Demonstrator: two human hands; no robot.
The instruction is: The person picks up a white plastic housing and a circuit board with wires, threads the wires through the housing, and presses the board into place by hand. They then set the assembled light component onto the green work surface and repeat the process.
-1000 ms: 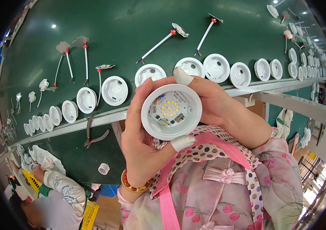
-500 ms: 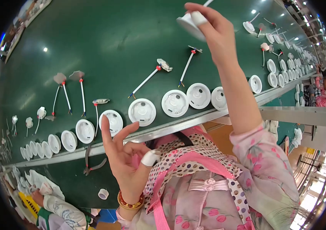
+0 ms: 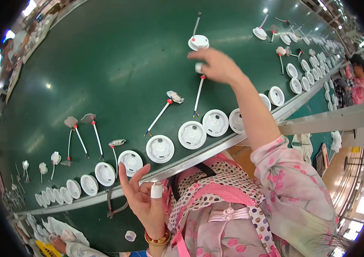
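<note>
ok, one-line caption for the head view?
Right hand stretched over the green belt beside a white lamp housing; left hand raised open near the belt edge.

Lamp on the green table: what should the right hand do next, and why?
Probably pull the right hand back to the nearest white cup. The lamp sits on the table, seemingly clear of that hand, and the left hand looks empty too.

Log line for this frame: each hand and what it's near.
right hand: stretched out over green belt, empty, next to white lamp | left hand: raised, open, empty | row of lamp shells: at belt edge
</note>
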